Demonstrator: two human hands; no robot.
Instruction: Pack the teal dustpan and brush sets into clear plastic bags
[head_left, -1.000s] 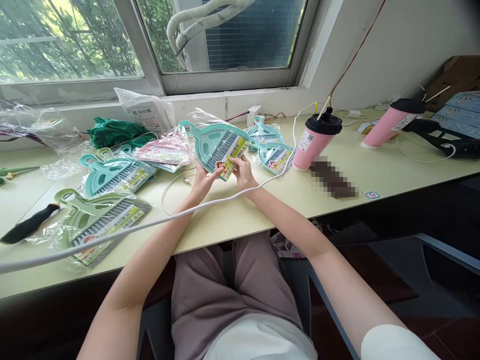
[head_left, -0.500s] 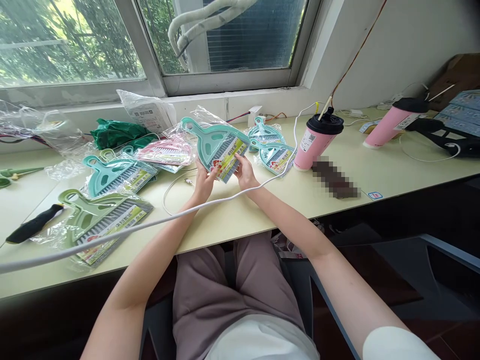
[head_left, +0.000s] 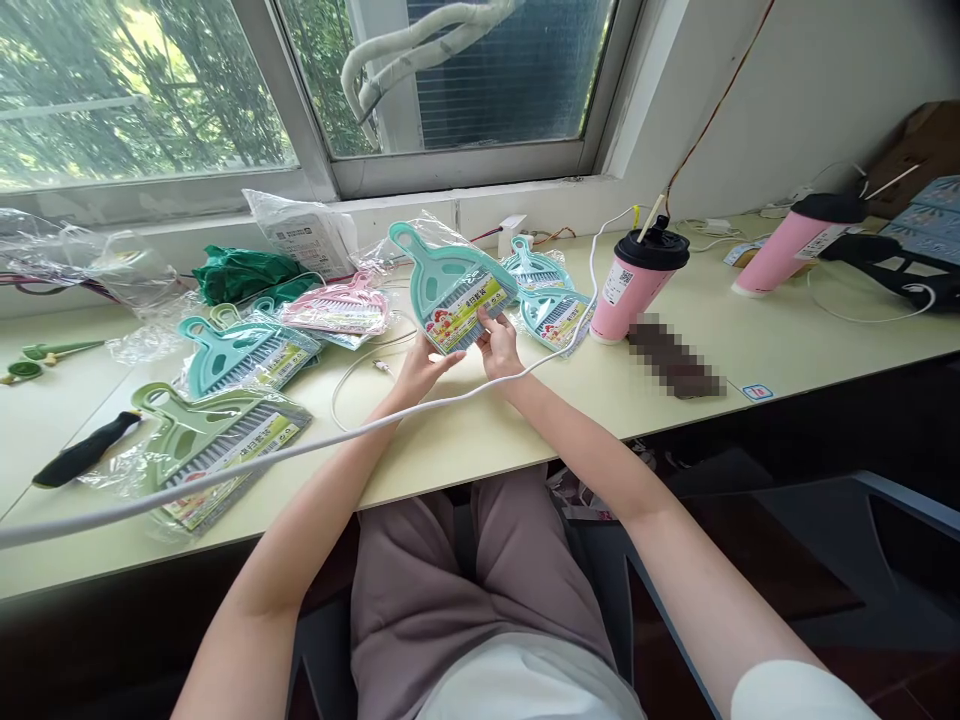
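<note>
A mint-green dustpan and brush set (head_left: 435,270) with a yellow-green label is held up over the table, its handle pointing up and left. My left hand (head_left: 422,370) supports its lower left edge, thumb in front and the fingers partly hidden behind. At the lower right edge, my right hand (head_left: 496,345) grips it with the thumb on the label. Just right of it lie two more mint-green sets, one dustpan (head_left: 555,312) in front of another dustpan (head_left: 531,262). To the left are a pink dustpan set (head_left: 337,305), a teal one (head_left: 214,355) and an olive-green one (head_left: 180,430), wrapped in clear plastic.
A white cable (head_left: 330,435) crosses in front of my forearms. Two pink cups with black lids, a near cup (head_left: 630,290) and a far cup (head_left: 787,250), stand at the right. A black-handled tool (head_left: 86,450) lies far left. Green plastic (head_left: 244,273) sits by the window.
The held dustpan set has turned more upright, its label now facing me more. My left thumb has come off the label to the lower edge. The view has shifted slightly.
</note>
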